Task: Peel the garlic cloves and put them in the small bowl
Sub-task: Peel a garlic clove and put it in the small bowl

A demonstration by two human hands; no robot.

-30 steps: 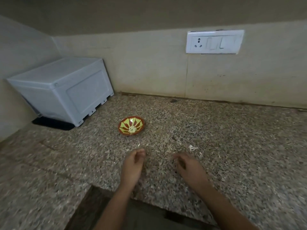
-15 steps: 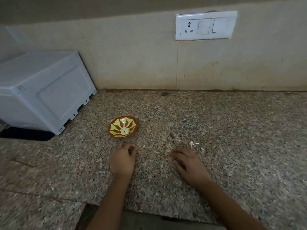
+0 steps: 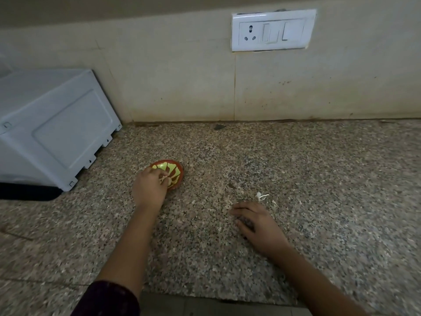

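head view: the left fingertips [image 3: 162,176] are bunched together down inside the small bowl [image 3: 175,166]. something pale sits right at their tips, but i cannot tell whether it is a garlic clove they pinch or one lying in the bowl. the left hand [image 3: 149,188] covers the bowl's near left rim, and a dark sleeve [image 3: 107,297] shows at the forearm. the right fingers [image 3: 239,209] are loosely bent and spread on the counter [image 3: 319,179], holding nothing. the right hand [image 3: 259,224] rests palm down toward the counter's front edge. garlic peel scraps [image 3: 262,196] lie just beyond it. the bowl stands mid-counter. a white box [image 3: 52,133] sits in the left back corner, and a switch plate [image 3: 273,29] is on the wall.
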